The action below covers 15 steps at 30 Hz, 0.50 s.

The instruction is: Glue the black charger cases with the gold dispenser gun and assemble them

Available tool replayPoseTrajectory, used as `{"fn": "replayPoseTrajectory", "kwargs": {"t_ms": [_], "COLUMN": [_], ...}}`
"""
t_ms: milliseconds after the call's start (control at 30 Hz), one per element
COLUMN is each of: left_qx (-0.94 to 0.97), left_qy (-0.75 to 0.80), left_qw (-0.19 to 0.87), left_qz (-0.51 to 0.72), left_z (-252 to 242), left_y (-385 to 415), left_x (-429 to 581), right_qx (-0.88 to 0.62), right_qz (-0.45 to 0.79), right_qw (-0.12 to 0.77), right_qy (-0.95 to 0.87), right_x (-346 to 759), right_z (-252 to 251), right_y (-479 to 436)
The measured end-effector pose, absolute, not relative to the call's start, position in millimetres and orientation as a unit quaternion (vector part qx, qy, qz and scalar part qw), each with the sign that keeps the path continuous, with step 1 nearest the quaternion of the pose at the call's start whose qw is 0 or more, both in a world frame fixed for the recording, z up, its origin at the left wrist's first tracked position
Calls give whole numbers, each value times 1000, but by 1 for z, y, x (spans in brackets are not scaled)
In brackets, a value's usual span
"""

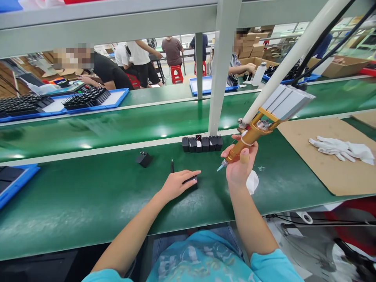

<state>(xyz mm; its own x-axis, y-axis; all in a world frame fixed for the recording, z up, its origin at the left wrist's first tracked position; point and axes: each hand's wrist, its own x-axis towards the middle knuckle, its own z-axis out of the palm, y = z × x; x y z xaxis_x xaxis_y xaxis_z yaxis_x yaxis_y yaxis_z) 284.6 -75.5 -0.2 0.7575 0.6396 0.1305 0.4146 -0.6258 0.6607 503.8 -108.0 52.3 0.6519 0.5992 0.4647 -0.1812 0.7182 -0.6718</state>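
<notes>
While the right hand (pixel 241 168) curls its fingers round one gold metal dispenser (pixel 250 137), a stray squeeze could drip on the green worktop (pixel 88 188); there the left hand (pixel 175 184) lies, fingers parted, over one black box (pixel 194 183), grip unclear. Beyond: one black cube (pixel 143 159), one black pen (pixel 172 166), about six rowed black boxes (pixel 205 145).

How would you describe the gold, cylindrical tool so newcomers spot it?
From the long green worktop, look up to the person's right grip. It holds the metal-looking tool, whose gold colour sets it apart from the adjoining round white pole.
</notes>
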Motion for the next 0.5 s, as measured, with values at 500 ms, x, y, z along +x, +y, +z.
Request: {"fn": "replayPoseTrajectory", "kwargs": {"t_ms": [500], "left_qx": [774], "left_qy": [409], "left_qw": [414], "left_qz": [250], "left_z": [-14], "left_y": [-107], "left_x": [264], "right_qx": [-294], "right_qz": [304], "right_qw": [828], "right_qy": [-368], "right_x": [481], "right_z": [61], "right_y": [-113]}}
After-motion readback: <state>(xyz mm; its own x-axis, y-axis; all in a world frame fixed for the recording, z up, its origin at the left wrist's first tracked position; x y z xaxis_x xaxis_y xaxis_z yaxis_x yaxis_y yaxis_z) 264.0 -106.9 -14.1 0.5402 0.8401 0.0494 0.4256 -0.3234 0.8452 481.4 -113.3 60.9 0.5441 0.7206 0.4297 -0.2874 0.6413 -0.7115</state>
